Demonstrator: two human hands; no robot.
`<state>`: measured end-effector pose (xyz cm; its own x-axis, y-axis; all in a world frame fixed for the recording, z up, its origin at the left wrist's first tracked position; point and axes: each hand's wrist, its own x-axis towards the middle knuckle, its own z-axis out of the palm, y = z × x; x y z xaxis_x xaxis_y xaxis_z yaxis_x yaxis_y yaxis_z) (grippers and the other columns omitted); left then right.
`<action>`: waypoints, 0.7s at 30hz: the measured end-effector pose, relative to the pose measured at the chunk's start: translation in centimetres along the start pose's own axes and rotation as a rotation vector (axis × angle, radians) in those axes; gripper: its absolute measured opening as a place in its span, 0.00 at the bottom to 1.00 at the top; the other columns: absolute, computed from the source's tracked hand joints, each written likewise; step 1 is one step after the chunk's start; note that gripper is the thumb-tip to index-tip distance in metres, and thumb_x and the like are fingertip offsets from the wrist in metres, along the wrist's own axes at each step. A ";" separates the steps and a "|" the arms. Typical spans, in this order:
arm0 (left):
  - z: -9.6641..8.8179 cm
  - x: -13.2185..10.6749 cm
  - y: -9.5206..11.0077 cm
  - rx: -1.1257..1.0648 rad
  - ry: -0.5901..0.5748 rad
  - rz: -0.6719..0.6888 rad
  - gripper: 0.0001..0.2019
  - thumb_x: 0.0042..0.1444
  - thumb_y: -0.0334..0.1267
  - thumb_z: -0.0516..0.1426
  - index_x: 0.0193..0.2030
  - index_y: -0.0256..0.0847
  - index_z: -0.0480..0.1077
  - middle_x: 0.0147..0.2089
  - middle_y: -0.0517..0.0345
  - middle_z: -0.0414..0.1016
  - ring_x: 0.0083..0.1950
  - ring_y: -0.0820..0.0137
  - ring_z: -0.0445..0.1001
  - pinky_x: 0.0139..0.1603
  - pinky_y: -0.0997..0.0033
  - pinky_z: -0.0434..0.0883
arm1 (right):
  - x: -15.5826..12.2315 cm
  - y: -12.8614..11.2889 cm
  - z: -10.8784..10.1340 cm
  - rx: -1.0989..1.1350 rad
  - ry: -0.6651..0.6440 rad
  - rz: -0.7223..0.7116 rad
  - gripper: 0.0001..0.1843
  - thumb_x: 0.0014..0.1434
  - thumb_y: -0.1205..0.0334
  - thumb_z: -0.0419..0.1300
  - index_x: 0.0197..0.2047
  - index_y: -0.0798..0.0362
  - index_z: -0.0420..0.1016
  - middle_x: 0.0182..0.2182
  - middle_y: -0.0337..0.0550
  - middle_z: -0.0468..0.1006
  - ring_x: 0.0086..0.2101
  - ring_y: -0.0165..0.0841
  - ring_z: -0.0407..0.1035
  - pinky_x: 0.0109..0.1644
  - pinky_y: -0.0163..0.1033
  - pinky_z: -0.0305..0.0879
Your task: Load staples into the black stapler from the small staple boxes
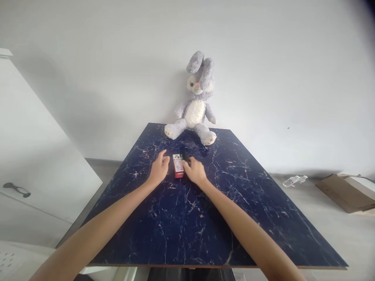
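Observation:
A small white and red box (pixel 178 167) stands on the dark blue marble-patterned table (pixel 181 226), between my two hands. My left hand (pixel 159 169) is just left of it, index finger and thumb apart, with nothing in it. On the box's right side, my right hand (pixel 195 171) has its fingers closed around a small black object (pixel 184 155). Only the upper end of that object shows, so I cannot make out its kind. The thumb of my right hand is at the box's right edge; whether it touches the box is unclear.
A grey plush rabbit (pixel 195 111) sits at the table's far edge against the white wall (pixel 117 78). A white cabinet (pixel 38 148) stands at the left. On the floor at the right lie a clear plastic bottle (pixel 294 180) and a cardboard box (pixel 345 191).

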<state>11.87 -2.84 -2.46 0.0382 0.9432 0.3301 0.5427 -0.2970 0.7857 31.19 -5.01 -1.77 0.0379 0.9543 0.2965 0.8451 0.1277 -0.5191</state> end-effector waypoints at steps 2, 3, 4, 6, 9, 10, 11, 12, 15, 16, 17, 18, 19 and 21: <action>-0.3 0.6 -1.1 -0.079 0.081 -0.143 0.22 0.69 0.45 0.47 0.66 0.42 0.60 0.54 0.48 0.79 0.54 0.61 0.77 0.58 0.59 0.69 | 0.7 -2.8 2.1 0.060 0.004 -0.059 0.18 0.66 0.46 0.53 0.41 0.54 0.71 0.38 0.49 0.79 0.37 0.37 0.74 0.40 0.36 0.59; -0.4 0.9 -1.6 -0.115 0.122 -0.184 0.22 0.69 0.45 0.46 0.65 0.42 0.61 0.55 0.48 0.78 0.55 0.62 0.77 0.58 0.59 0.70 | 1.0 -3.8 2.8 0.077 0.015 -0.080 0.18 0.65 0.46 0.55 0.40 0.54 0.71 0.39 0.49 0.79 0.38 0.37 0.73 0.41 0.36 0.60; -0.5 1.1 -2.1 -0.151 0.149 -0.203 0.21 0.69 0.45 0.47 0.65 0.43 0.61 0.56 0.48 0.77 0.55 0.63 0.76 0.58 0.60 0.70 | 1.4 -4.6 3.4 0.092 0.023 -0.102 0.18 0.64 0.46 0.56 0.39 0.54 0.71 0.39 0.48 0.79 0.37 0.37 0.73 0.41 0.36 0.60; -0.7 1.4 -2.7 -0.215 0.146 -0.201 0.20 0.68 0.43 0.48 0.64 0.43 0.62 0.58 0.48 0.76 0.56 0.64 0.76 0.57 0.63 0.71 | 2.1 -5.1 4.1 0.134 0.022 -0.112 0.18 0.64 0.45 0.55 0.35 0.53 0.71 0.37 0.47 0.78 0.36 0.36 0.72 0.40 0.36 0.61; -0.9 1.5 -3.0 -0.207 0.093 -0.150 0.18 0.65 0.39 0.52 0.60 0.42 0.65 0.58 0.49 0.76 0.57 0.65 0.76 0.57 0.64 0.71 | 2.7 -4.6 4.3 0.221 -0.014 -0.060 0.21 0.66 0.44 0.51 0.32 0.52 0.71 0.31 0.43 0.77 0.33 0.35 0.72 0.38 0.35 0.61; -1.0 1.6 -2.9 -0.173 0.084 -0.120 0.17 0.64 0.38 0.53 0.59 0.42 0.66 0.58 0.49 0.76 0.57 0.64 0.76 0.58 0.63 0.71 | 2.7 -4.3 4.3 0.242 -0.011 -0.049 0.21 0.66 0.44 0.51 0.32 0.52 0.71 0.30 0.43 0.77 0.32 0.35 0.72 0.37 0.36 0.61; -1.1 1.6 -2.9 -0.131 0.081 -0.087 0.16 0.63 0.38 0.54 0.57 0.42 0.67 0.57 0.49 0.77 0.57 0.63 0.76 0.59 0.62 0.70 | 2.7 -4.1 4.3 0.257 0.005 -0.049 0.20 0.66 0.45 0.52 0.34 0.52 0.72 0.31 0.43 0.78 0.33 0.35 0.72 0.38 0.36 0.61; -1.2 1.7 -2.8 -0.089 0.081 -0.057 0.15 0.63 0.37 0.54 0.56 0.42 0.68 0.56 0.49 0.77 0.56 0.63 0.76 0.60 0.61 0.70 | 2.6 -3.9 4.4 0.267 0.032 -0.059 0.19 0.66 0.45 0.53 0.37 0.52 0.72 0.32 0.43 0.78 0.35 0.36 0.73 0.39 0.37 0.62; -1.7 1.8 -2.4 -0.031 0.072 -0.016 0.16 0.63 0.40 0.54 0.56 0.41 0.69 0.54 0.48 0.78 0.53 0.61 0.78 0.58 0.58 0.71 | 2.2 -3.8 4.5 0.292 0.110 -0.093 0.16 0.66 0.48 0.54 0.47 0.52 0.71 0.40 0.45 0.79 0.41 0.38 0.74 0.46 0.39 0.65; -1.9 1.7 -2.3 -0.026 0.069 -0.010 0.17 0.64 0.42 0.53 0.57 0.42 0.69 0.55 0.48 0.77 0.53 0.60 0.77 0.58 0.58 0.71 | 2.1 -3.8 4.5 0.296 0.124 -0.099 0.17 0.66 0.49 0.53 0.50 0.51 0.70 0.42 0.46 0.78 0.42 0.38 0.74 0.47 0.40 0.65; -2.0 1.6 -2.1 -0.024 0.066 0.000 0.18 0.65 0.43 0.52 0.58 0.42 0.69 0.56 0.49 0.76 0.54 0.60 0.76 0.58 0.57 0.70 | 2.1 -3.8 4.5 0.297 0.134 -0.104 0.18 0.66 0.49 0.53 0.52 0.51 0.69 0.44 0.47 0.78 0.44 0.39 0.74 0.49 0.41 0.66; -2.1 1.4 -1.9 -0.020 0.058 0.011 0.19 0.66 0.45 0.51 0.59 0.43 0.68 0.58 0.49 0.75 0.56 0.60 0.75 0.60 0.57 0.69 | 2.1 -3.8 4.5 0.296 0.140 -0.107 0.19 0.66 0.49 0.53 0.54 0.51 0.68 0.46 0.48 0.77 0.45 0.39 0.73 0.50 0.42 0.66; -2.1 1.2 -1.7 -0.012 0.042 0.027 0.20 0.66 0.46 0.50 0.61 0.44 0.68 0.60 0.49 0.74 0.57 0.60 0.74 0.61 0.56 0.68 | 2.0 -3.8 4.4 0.295 0.142 -0.107 0.19 0.67 0.49 0.52 0.55 0.51 0.67 0.47 0.49 0.76 0.46 0.40 0.73 0.51 0.43 0.66; -2.1 0.6 -1.3 0.028 -0.010 0.078 0.23 0.65 0.48 0.52 0.64 0.45 0.65 0.64 0.50 0.70 0.63 0.58 0.69 0.65 0.54 0.64 | 2.0 -3.7 4.3 0.301 0.138 -0.103 0.21 0.68 0.48 0.51 0.57 0.50 0.65 0.50 0.50 0.75 0.47 0.41 0.73 0.51 0.45 0.66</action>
<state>9.46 -2.20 -2.17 0.0892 0.9189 0.3842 0.5607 -0.3652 0.7432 25.81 -2.41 -2.71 0.0497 0.8892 0.4548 0.6540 0.3152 -0.6877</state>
